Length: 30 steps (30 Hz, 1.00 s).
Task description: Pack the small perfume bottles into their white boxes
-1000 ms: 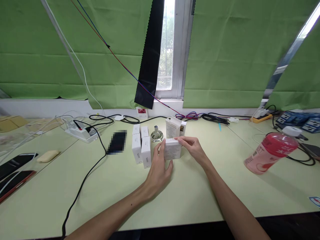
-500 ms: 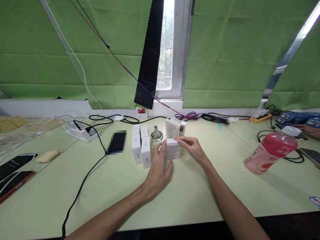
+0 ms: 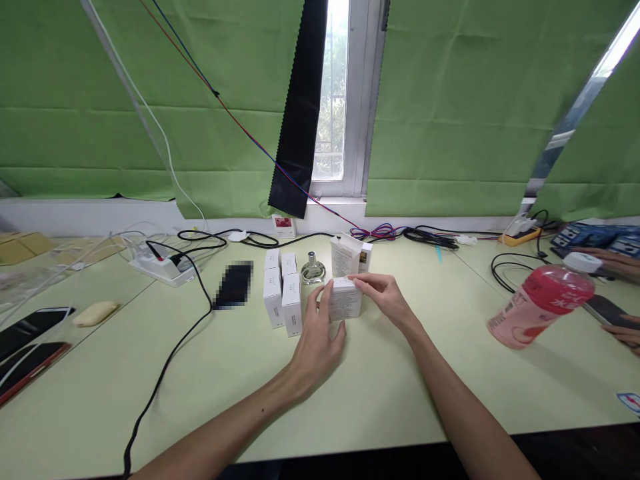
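White carton (image 3: 345, 299) on green bench (image 3: 380, 393): left hand (image 3: 315, 343) cups its left side, right hand (image 3: 387, 299) pinches its top flap; four white boxes (image 3: 283, 293) just left.

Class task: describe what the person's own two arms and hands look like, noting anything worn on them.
Both forearms are bare up to the picture's lower edge, with no sleeves visible. The left hand and right hand wear no gloves; no watch, bracelet or ring shows. Fingers are slender.

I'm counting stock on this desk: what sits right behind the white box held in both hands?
Behind the white box stand an opened carton, a smaller box and a glass bottle. The carton's lower part is hidden by the box and the right hand.
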{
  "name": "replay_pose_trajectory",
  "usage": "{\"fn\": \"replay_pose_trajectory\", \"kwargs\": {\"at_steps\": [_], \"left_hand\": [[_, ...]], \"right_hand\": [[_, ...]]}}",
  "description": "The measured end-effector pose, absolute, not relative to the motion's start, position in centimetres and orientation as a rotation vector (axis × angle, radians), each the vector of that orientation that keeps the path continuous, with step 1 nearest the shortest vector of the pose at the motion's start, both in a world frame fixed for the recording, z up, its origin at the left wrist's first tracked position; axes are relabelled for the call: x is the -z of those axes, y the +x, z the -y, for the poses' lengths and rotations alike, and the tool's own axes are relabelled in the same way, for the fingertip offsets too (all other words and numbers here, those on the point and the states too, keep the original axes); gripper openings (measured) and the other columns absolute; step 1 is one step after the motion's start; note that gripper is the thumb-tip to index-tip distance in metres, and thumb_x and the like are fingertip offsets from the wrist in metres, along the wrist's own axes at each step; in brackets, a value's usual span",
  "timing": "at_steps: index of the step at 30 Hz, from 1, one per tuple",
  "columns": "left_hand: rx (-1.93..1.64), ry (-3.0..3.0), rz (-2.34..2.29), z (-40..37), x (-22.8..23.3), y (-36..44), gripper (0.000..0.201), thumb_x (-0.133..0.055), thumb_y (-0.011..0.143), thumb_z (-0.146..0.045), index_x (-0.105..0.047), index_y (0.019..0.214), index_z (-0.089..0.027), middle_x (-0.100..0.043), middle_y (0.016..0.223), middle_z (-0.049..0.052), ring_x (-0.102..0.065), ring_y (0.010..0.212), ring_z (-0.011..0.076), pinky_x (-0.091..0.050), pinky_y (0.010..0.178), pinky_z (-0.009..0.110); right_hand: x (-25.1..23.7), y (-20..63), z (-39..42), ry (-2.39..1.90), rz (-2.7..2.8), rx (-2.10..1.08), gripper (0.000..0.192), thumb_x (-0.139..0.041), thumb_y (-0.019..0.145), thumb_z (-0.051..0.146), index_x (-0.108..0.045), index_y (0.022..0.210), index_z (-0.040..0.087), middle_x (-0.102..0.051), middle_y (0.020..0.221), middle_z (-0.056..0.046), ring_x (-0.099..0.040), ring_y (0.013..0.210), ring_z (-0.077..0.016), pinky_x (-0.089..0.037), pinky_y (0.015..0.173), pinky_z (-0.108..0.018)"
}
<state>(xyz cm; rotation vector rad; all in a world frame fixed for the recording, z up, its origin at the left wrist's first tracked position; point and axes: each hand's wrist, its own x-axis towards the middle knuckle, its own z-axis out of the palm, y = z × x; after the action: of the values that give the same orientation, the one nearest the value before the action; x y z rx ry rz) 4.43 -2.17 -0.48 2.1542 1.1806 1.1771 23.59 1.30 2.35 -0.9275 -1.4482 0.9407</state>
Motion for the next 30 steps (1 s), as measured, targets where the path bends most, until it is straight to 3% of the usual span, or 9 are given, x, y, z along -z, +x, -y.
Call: {"fn": "replay_pose_trajectory", "kwargs": {"at_steps": [14, 30], "left_hand": [[-1.155, 2.185, -1.167, 2.04, 0.70, 4.43, 0.084, -0.057, 0.089, -0.018, -0.013, 0.159, -0.037, -0.028, 0.154, 0.013, -0.040, 0.138, 0.0317, -0.051, 0.100, 0.049], [-1.092, 2.188, -1.225, 2.24, 0.69, 4.43, 0.083, -0.055, 0.090, -0.020, -0.011, 0.159, -0.036, -0.027, 0.155, 0.014, -0.042, 0.137, 0.0329, -0.051, 0.101, 0.050]], "right_hand": [[-2.33, 23.59, -1.35, -0.925, 1.446, -0.954, 0.030, -0.073, 0.083, 0.047, -0.082, 0.101, 0.025, -0.079, 0.108, -0.007, -0.070, 0.104, -0.0281, -0.056, 0.088, -0.039], [-2.42, 23.61, -1.31, -0.936, 1.432, -0.975, 0.030, -0.074, 0.082, 0.045, -0.082, 0.101, 0.023, -0.079, 0.107, -0.007, -0.069, 0.104, -0.0273, -0.054, 0.088, -0.037]]}}
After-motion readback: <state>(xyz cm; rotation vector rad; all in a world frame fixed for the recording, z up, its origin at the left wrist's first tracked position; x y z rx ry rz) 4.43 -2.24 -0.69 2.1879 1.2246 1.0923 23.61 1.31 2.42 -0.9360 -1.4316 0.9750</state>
